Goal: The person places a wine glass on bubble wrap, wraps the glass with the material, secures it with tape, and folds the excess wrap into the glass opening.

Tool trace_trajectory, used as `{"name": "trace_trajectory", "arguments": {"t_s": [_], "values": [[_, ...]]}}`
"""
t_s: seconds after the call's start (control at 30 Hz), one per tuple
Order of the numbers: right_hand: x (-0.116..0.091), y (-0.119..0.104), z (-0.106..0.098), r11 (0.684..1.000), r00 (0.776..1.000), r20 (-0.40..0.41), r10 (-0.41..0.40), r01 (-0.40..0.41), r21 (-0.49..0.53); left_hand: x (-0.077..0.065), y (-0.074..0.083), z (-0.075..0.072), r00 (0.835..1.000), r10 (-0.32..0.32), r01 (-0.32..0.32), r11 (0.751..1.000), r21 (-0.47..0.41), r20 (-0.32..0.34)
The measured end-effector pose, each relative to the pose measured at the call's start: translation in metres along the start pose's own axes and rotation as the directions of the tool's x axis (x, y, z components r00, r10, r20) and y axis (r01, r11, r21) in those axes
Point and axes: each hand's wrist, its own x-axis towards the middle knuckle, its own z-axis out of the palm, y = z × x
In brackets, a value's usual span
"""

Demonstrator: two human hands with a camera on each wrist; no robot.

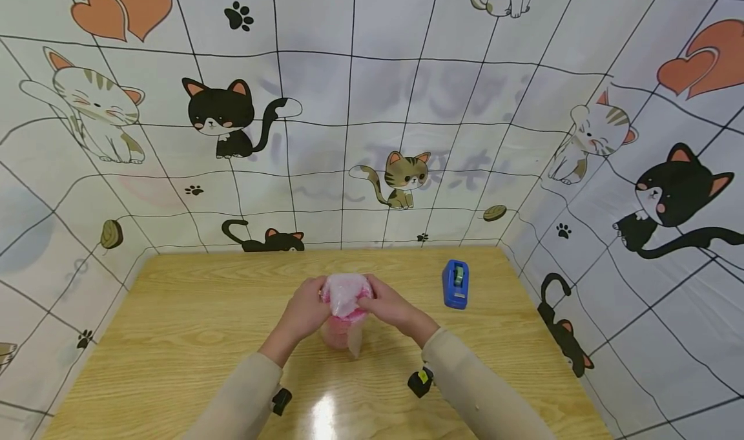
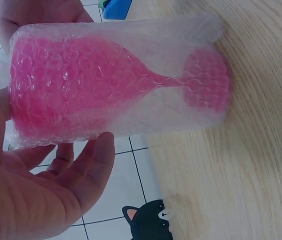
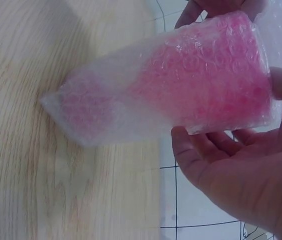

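A pink goblet (image 2: 81, 75) stands upright on the table, wrapped in a clear bubble wrap sheet (image 1: 347, 291). Its wide bowl is at the top, with a thin stem and round foot below, all showing through the plastic. My left hand (image 1: 308, 307) grips the wrapped bowl from the left, fingers curled along its side and thumb at the rim. From the right, my right hand (image 1: 392, 305) holds the same bowl, its thumb pressing the wrap at the top edge. Loose bubble wrap covers the goblet's mouth, and a pointed flap sticks out near the foot.
A blue tape dispenser (image 1: 456, 285) with a roll of tape sits toward the back right of the wooden table (image 1: 203, 330). Cloth walls (image 1: 325, 104) printed with cats and grid lines rise behind and at both sides.
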Motion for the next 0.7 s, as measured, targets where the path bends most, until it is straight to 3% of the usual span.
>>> {"name": "trace_trajectory", "arguments": {"t_s": [0.27,0.5,0.6,0.7], "values": [[0.002,0.003,-0.004,0.996,0.997,0.073,-0.019,0.012,0.083,0.003,0.004,0.002,0.999,-0.041,0.041,0.998,0.049,-0.001],[0.008,-0.008,0.006,0.999,1.0,-0.008,0.01,-0.011,-0.032,0.002,0.009,0.005,0.997,-0.054,0.049,0.993,0.11,0.046],[0.011,-0.014,0.011,0.997,0.999,-0.04,0.002,-0.005,-0.079,0.002,0.006,0.002,0.996,-0.002,0.0,1.0,0.026,0.095],[0.013,-0.019,0.015,0.99,0.996,-0.088,0.009,-0.021,-0.137,0.001,-0.002,-0.006,0.973,0.067,-0.026,0.983,-0.184,0.22]]}}
